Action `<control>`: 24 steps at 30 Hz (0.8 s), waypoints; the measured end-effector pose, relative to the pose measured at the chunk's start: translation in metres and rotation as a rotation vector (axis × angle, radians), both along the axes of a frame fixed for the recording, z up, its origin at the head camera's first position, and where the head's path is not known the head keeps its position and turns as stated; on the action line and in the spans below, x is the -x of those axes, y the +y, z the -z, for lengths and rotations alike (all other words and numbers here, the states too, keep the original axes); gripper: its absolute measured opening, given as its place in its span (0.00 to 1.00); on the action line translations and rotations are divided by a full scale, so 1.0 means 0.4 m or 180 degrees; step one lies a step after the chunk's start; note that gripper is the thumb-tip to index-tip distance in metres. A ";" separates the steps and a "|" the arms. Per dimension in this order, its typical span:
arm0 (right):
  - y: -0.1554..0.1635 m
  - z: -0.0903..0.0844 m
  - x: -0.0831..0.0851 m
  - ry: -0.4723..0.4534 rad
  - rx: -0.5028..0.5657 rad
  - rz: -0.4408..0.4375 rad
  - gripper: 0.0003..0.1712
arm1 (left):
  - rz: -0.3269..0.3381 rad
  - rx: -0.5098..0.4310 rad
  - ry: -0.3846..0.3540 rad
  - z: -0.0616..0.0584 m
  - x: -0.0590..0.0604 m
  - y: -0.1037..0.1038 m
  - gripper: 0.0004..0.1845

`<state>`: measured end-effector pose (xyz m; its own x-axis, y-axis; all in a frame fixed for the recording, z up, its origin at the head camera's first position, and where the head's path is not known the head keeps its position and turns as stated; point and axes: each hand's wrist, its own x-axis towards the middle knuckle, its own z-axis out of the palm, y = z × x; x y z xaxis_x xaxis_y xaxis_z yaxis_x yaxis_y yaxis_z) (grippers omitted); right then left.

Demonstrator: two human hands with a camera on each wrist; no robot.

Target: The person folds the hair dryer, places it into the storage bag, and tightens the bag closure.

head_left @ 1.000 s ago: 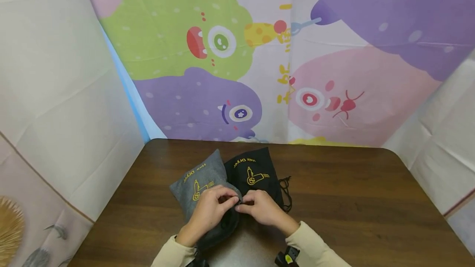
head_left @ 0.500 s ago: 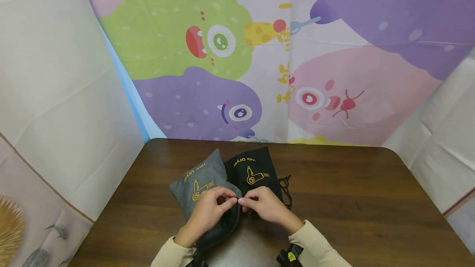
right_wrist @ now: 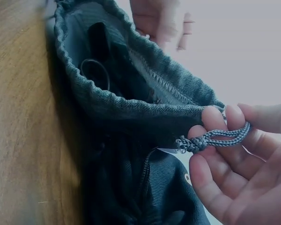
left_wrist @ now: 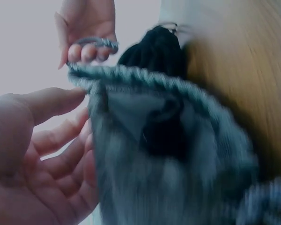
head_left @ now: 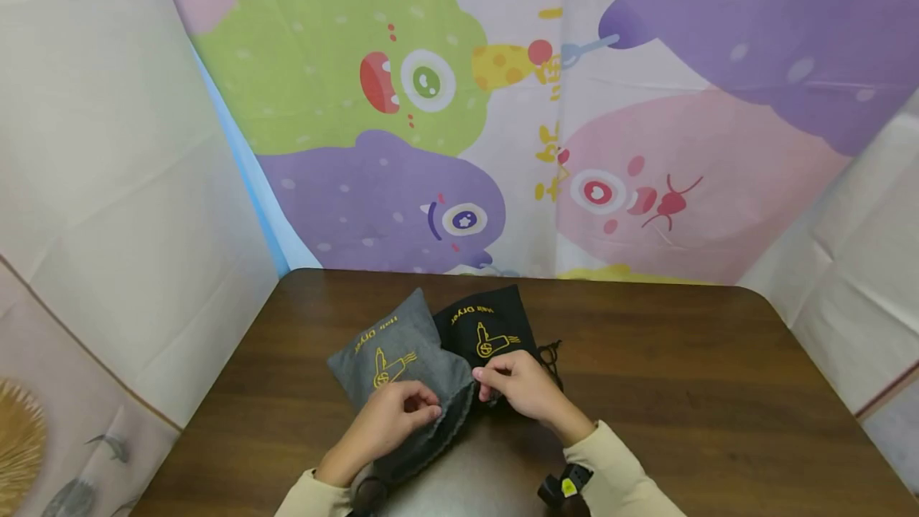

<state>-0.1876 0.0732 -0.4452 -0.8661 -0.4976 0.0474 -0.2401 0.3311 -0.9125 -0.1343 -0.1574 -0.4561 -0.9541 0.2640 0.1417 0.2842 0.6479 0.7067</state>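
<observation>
A grey drawstring bag point(head_left: 416, 329) with a yellow "Hair Dryer" print lies on the table, its mouth gaping toward the person. My right hand point(head_left: 527, 385) pinches the grey drawstring point(right_wrist: 227, 136) at the right corner of the mouth; the knotted loop lies across its fingers. Beside the left part of the rim is my left hand point(head_left: 395, 417), its thumb and fingers apart and relaxed in the left wrist view. Inside the bag shows a dark object point(right_wrist: 114, 65) with a ring-shaped loop; its lower part is hidden.
A black drawstring bag point(head_left: 495, 313) with the same print lies partly under the grey one, its black cords point(head_left: 551, 357) trailing right. The brown wooden table point(head_left: 668, 389) ends at a cartoon-printed cloth point(head_left: 531, 142), with pale cloth at both sides.
My left hand has left the mouth's corner, moving left and toward the person. My right hand has shifted slightly right with the drawstring, and the mouth's rim is now more visible.
</observation>
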 end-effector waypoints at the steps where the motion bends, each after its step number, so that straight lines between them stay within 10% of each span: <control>1: 0.001 0.001 0.000 -0.0007 0.0016 0.0014 0.20 | 0.0022 0.0055 -0.0026 0.001 -0.001 -0.009 0.05; 24: 0.020 -0.005 0.008 -0.0067 0.0135 0.0057 0.20 | 0.0351 0.0566 -0.0971 -0.009 -0.052 -0.194 0.15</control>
